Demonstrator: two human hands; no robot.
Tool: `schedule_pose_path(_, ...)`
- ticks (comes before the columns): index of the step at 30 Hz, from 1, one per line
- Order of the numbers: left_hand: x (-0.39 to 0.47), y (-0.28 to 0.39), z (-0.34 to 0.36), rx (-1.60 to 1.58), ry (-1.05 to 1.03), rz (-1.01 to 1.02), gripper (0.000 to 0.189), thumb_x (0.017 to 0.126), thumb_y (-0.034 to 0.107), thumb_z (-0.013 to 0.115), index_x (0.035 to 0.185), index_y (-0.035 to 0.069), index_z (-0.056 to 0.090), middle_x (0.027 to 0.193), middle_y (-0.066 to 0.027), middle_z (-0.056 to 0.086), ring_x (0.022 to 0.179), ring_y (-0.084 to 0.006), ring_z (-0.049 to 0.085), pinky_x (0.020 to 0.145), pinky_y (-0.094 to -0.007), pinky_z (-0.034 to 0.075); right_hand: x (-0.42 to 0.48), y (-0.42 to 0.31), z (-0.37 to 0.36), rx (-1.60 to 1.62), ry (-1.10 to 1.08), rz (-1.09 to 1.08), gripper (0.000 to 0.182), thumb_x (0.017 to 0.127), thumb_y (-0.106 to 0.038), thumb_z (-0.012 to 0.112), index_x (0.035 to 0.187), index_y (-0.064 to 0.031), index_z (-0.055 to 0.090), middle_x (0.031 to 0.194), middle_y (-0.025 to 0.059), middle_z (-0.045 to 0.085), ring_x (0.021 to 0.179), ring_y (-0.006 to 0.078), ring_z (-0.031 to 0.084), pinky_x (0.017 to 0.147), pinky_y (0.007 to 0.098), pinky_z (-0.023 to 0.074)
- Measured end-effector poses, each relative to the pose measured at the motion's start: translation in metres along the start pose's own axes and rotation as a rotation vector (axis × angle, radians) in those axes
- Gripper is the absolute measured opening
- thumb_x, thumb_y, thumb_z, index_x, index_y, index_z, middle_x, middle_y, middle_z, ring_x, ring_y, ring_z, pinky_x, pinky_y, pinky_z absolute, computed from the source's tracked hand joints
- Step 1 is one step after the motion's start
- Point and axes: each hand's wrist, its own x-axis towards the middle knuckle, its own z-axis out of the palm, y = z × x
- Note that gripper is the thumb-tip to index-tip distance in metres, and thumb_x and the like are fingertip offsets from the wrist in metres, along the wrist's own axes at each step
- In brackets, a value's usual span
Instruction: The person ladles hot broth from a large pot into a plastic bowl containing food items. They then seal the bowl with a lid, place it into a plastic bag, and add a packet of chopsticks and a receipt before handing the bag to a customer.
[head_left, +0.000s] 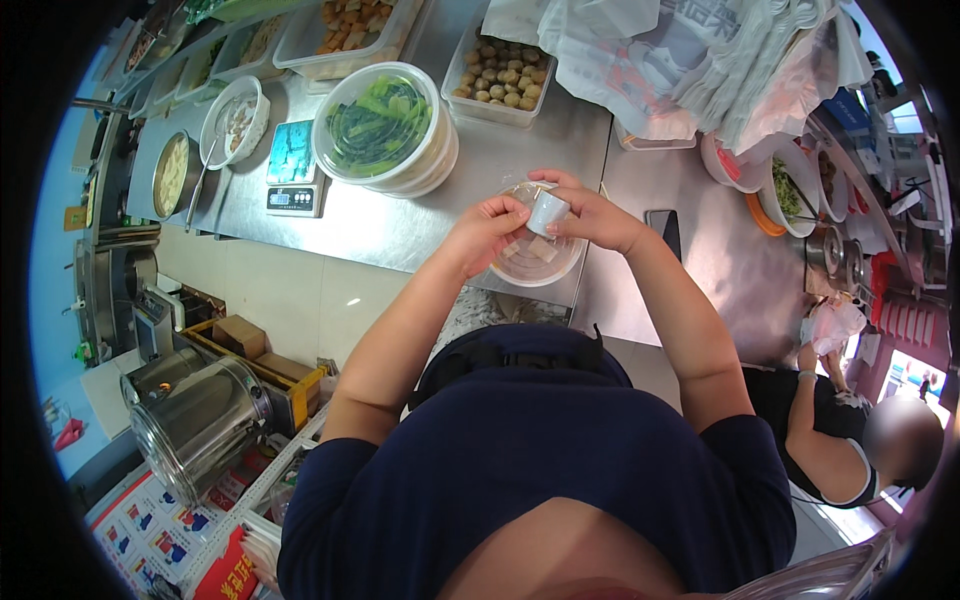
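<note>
My right hand (596, 214) grips a small white roll (548, 214), which looks like a roll of labels. At the roll's left edge, the thumb and index finger of my left hand (487, 232) are pinched together; whether they hold a loose end is too small to tell. Beneath both hands a round clear plastic container (536, 276) stands near the front edge of the steel worktop (360, 241). Pale rectangular patches show at its top, and I cannot tell whether they lie inside it or on its lid.
Left of my hands are stacked round tubs of leafy greens (379, 127) and a digital scale (294, 176). Farther back are a box of small round brown foods (502, 79) and plastic bags (720, 67). A phone (664, 229) lies to the right. Another person (821, 435) stands at lower right.
</note>
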Motion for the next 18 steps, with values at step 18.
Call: schedule_pose_path(18,-0.007,0.001,-0.024,0.192,-0.083,-0.005,0.006,0.091,0.010,0.062,0.092,0.005,0.059,0.085,-0.0017,0.058,0.080,-0.0111,0.054,0.074,-0.0260,0.046,-0.001,-0.012,0.013,-0.441,0.060,-0.084,0.035,0.075,-0.025,0.072,0.095,0.0022,0.063,0.115,0.0145,0.055,0.105,0.0273,0.055,0.089,0.0346,0.0442)
